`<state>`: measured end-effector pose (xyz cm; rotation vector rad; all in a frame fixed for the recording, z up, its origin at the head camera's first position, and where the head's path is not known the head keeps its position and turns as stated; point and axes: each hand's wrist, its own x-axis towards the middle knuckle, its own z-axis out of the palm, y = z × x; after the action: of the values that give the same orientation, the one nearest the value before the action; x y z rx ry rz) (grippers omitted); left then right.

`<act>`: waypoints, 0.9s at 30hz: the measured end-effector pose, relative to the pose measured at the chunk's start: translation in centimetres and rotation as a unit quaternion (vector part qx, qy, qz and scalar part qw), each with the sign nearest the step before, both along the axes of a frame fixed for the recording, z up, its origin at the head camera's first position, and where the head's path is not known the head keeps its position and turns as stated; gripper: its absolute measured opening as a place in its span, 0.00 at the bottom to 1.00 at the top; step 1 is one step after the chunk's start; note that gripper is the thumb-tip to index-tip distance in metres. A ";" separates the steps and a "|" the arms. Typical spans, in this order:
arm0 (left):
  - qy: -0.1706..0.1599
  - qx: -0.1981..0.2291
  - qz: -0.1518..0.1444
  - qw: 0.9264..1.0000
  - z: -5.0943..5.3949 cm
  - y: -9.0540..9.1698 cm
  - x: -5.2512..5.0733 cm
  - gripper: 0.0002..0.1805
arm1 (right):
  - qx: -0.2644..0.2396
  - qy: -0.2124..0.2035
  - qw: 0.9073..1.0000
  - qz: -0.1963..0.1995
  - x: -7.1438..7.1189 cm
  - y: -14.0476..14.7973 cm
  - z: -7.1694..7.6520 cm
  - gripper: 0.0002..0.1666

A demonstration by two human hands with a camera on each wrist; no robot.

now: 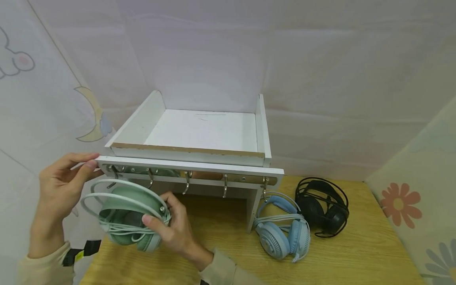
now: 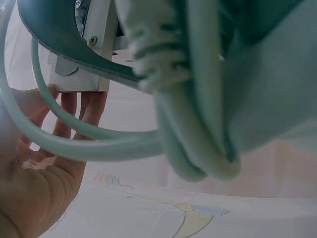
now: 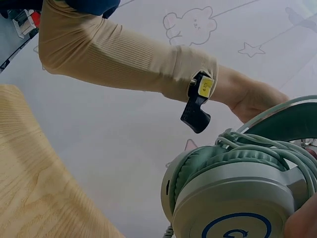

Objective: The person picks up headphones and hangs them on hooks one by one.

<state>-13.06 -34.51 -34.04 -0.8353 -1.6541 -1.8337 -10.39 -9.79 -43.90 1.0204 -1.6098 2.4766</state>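
Green headphones, their pale cable wound around them, hang in my right hand, which grips them by one side with the thumb in front. They are just before the left part of a white hook rail fixed to a white shelf. My left hand pinches the left end of that rail between thumb and fingers. In the left wrist view the headphone band and cable cover much of the scene. An ear cup shows large in the right wrist view; the right hand is mostly cut off there.
Several metal hooks line the rail below the shelf. Blue headphones lie on the wooden table by the shelf's right side panel, with black headphones behind them. A cloth-covered wall stands behind.
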 end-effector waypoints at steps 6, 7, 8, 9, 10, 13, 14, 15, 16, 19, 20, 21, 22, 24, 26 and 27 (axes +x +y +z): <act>0.004 -0.002 -0.004 1.000 0.0 0.0 0.0 0.13 | 0.019 0.002 1.000 0.011 0.3 -0.3 -0.2 0.16; 0.004 -0.002 -0.005 1.000 0.0 -0.1 0.0 0.13 | 0.020 -0.001 1.000 0.011 0.3 -0.3 -0.2 0.15; 0.005 -0.002 -0.007 1.000 0.0 -0.1 -0.1 0.13 | 0.020 -0.003 1.000 0.011 0.3 -0.4 -0.2 0.15; 0.005 -0.001 -0.008 1.000 0.0 -0.1 -0.1 0.13 | 0.020 -0.005 1.000 0.010 0.3 -0.5 -0.3 0.15; 0.005 -0.001 -0.007 1.000 0.0 -0.1 -0.1 0.13 | 0.019 -0.005 1.000 0.011 0.3 -0.6 -0.3 0.16; 0.005 -0.001 -0.006 1.000 0.0 -0.1 -0.1 0.13 | 0.019 -0.006 1.000 0.010 0.2 -0.8 -0.4 0.16; 0.005 -0.001 -0.005 1.000 0.0 -0.1 -0.1 0.13 | 0.022 -0.007 1.000 0.009 0.2 -0.8 -0.4 0.16; 0.005 -0.002 -0.004 1.000 0.0 -0.1 -0.1 0.13 | 0.025 -0.009 1.000 0.007 0.2 -0.9 -0.4 0.16; 0.005 -0.002 -0.002 1.000 0.0 -0.1 0.0 0.13 | 0.025 -0.011 1.000 0.006 0.2 -1.0 -0.5 0.16; 0.005 -0.003 -0.002 1.000 0.0 -0.1 0.0 0.13 | 0.031 -0.021 0.999 0.006 0.2 -1.1 -0.6 0.16; 0.006 -0.004 -0.002 1.000 0.0 -0.1 0.0 0.12 | 0.032 -0.024 0.999 0.006 0.1 -1.2 -0.6 0.16; 0.005 -0.003 -0.002 1.000 0.0 -0.1 0.1 0.12 | 0.033 -0.029 0.999 0.007 0.1 -1.2 -0.6 0.16; 0.005 -0.003 -0.002 1.000 0.0 -0.1 0.1 0.12 | 0.036 -0.034 0.999 0.006 0.1 -1.2 -0.6 0.17; 0.004 -0.001 -0.003 1.000 0.0 0.0 0.1 0.12 | 0.040 -0.044 0.998 0.006 0.1 -1.3 -0.7 0.17; 0.006 0.000 -0.004 1.000 0.0 0.0 0.0 0.12 | 0.047 -0.057 0.997 0.008 0.0 -1.3 -0.7 0.17; 0.006 0.001 -0.004 1.000 0.0 0.0 0.0 0.12 | 0.050 -0.062 0.997 0.008 0.0 -1.3 -0.7 0.17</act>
<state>-13.03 -34.49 -34.06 -0.8517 -1.6446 -1.8312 -10.38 -11.11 -44.59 0.9076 -1.7833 2.5404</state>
